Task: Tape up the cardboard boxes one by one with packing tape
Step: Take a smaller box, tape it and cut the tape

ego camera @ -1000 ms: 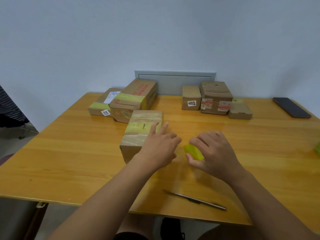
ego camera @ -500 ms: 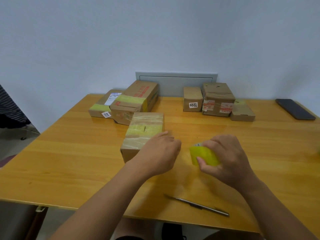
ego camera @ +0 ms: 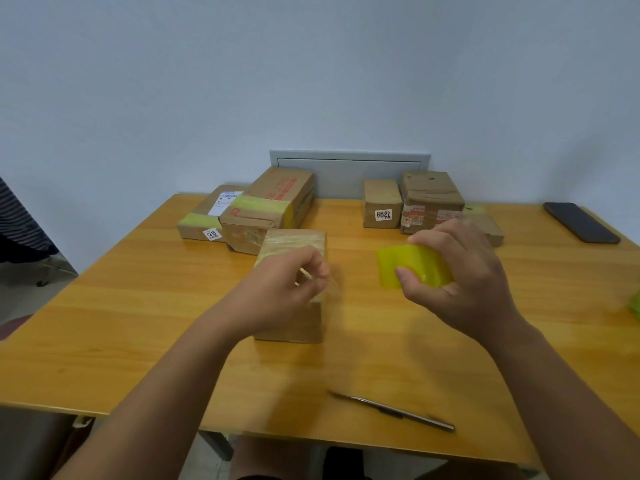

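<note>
A small cardboard box (ego camera: 292,244) wrapped in clear and yellow tape stands on the table's middle. My left hand (ego camera: 280,289) hovers over its near end, fingers curled, pinching a blurred translucent tape end (ego camera: 329,292). To the right, my right hand (ego camera: 457,271) grips the yellow roll of packing tape (ego camera: 412,266) raised above the table. Taped boxes (ego camera: 263,216) stand at the back left. Plain brown boxes (ego camera: 429,199) stand at the back right.
A metal knife (ego camera: 394,410) lies near the front edge of the wooden table (ego camera: 138,306). A black phone (ego camera: 581,221) lies at the far right. Something green (ego camera: 635,304) shows at the right edge. A grey panel (ego camera: 349,168) sits on the wall behind.
My right hand has lifted the tape roll up and to the right. My left hand has curled its fingers and drawn apart from the roll, staying above the box.
</note>
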`<action>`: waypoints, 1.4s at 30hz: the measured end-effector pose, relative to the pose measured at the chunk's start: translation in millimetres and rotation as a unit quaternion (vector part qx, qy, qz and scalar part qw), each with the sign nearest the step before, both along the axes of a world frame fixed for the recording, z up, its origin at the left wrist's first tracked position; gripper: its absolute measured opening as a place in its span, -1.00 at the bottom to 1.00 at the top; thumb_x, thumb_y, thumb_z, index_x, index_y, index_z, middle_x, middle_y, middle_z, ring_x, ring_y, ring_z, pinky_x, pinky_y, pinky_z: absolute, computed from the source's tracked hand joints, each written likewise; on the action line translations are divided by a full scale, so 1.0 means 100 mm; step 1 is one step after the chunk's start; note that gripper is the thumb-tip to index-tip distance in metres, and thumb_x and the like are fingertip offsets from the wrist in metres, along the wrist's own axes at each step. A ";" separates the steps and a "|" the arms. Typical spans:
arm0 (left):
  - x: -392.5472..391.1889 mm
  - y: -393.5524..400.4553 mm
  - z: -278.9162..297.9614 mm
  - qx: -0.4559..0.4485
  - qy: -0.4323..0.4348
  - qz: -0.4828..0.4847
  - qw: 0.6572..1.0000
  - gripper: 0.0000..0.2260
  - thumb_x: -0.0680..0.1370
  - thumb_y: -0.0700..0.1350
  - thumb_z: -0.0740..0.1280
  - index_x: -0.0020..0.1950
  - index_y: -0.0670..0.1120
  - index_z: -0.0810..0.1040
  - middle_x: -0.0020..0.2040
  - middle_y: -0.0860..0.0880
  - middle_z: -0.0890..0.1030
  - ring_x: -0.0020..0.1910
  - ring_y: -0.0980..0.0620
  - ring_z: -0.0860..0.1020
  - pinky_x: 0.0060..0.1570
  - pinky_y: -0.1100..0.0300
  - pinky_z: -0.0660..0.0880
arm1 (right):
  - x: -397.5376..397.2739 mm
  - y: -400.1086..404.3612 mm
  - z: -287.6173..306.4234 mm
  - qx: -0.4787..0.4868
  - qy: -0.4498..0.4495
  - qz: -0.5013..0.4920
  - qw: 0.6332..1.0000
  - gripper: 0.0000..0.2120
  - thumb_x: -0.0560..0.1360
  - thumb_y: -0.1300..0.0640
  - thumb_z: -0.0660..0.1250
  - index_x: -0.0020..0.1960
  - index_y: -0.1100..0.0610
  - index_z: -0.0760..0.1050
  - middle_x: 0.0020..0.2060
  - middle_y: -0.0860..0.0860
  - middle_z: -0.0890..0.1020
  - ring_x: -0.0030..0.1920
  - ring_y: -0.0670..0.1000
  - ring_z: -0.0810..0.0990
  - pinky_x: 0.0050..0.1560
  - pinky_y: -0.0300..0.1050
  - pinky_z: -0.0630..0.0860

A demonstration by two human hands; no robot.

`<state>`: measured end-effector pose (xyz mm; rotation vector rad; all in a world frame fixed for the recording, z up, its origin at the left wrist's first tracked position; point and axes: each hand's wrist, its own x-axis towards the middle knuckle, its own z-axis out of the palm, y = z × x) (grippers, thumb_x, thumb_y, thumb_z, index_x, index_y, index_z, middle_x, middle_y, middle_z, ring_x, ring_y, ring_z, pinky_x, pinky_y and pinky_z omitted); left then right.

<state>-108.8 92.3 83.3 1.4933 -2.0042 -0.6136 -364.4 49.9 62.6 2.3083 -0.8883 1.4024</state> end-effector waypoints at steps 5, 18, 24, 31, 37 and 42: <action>0.16 0.02 -0.01 0.051 0.166 0.051 0.983 -0.78 0.60 -0.18 0.34 0.18 0.09 0.52 -0.08 -0.03 0.60 -0.14 0.07 0.65 -0.04 0.15 0.59 | 0.21 -0.10 0.04 0.053 -0.038 0.004 0.998 -0.63 0.46 -0.07 0.36 0.07 0.22 0.54 -0.10 0.12 0.56 -0.09 0.08 0.46 -0.05 -0.13 0.36; 0.50 -0.29 -0.08 0.051 0.302 0.196 0.931 -0.90 0.57 -0.18 0.38 0.08 -0.09 0.59 -0.11 -0.06 0.65 -0.11 0.03 0.63 -0.14 0.20 0.52 | 0.35 -0.36 -0.06 0.266 0.003 0.048 0.963 -0.31 0.33 -0.28 0.40 0.33 0.06 0.38 0.12 -0.11 0.37 0.10 -0.12 0.34 -0.01 -0.22 0.35; 0.50 -0.42 -0.11 0.070 0.316 0.201 0.925 -0.93 0.58 -0.17 0.38 -0.06 -0.17 0.61 -0.18 -0.03 0.59 -0.17 0.06 0.56 -0.16 0.22 0.51 | 0.30 -0.46 -0.04 0.298 0.018 0.023 0.954 -0.28 0.29 -0.33 0.35 0.32 0.05 0.43 0.14 -0.01 0.45 0.14 -0.01 0.42 0.02 -0.11 0.35; 0.55 -0.53 -0.18 0.063 0.268 0.239 0.931 -0.84 0.55 -0.17 0.42 0.12 -0.10 0.56 -0.07 -0.13 0.62 -0.21 0.04 0.57 -0.20 0.19 0.48 | 0.38 -0.57 0.00 0.336 0.064 0.009 0.940 -0.28 0.32 -0.32 0.34 0.37 0.03 0.42 0.13 -0.16 0.35 0.11 -0.12 0.36 0.02 -0.17 0.32; 0.59 -0.57 -0.27 0.030 0.206 0.270 0.940 -0.84 0.56 -0.13 0.41 0.09 -0.02 0.50 -0.12 -0.04 0.54 -0.16 0.02 0.53 -0.27 0.16 0.39 | 0.49 -0.64 0.04 0.329 0.096 0.008 0.939 -0.34 0.42 -0.18 0.43 0.45 0.01 0.36 0.20 -0.12 0.40 0.18 -0.08 0.37 0.04 -0.19 0.27; 0.62 -0.56 -0.32 0.013 0.145 0.281 0.948 -0.87 0.57 -0.10 0.39 0.08 0.01 0.50 -0.12 -0.01 0.52 -0.16 0.07 0.50 -0.27 0.14 0.37 | 0.54 -0.66 0.04 0.329 0.099 0.029 0.939 -0.47 0.39 -0.16 0.47 0.30 -0.03 0.48 0.07 -0.22 0.40 0.09 -0.14 0.39 0.01 -0.16 0.35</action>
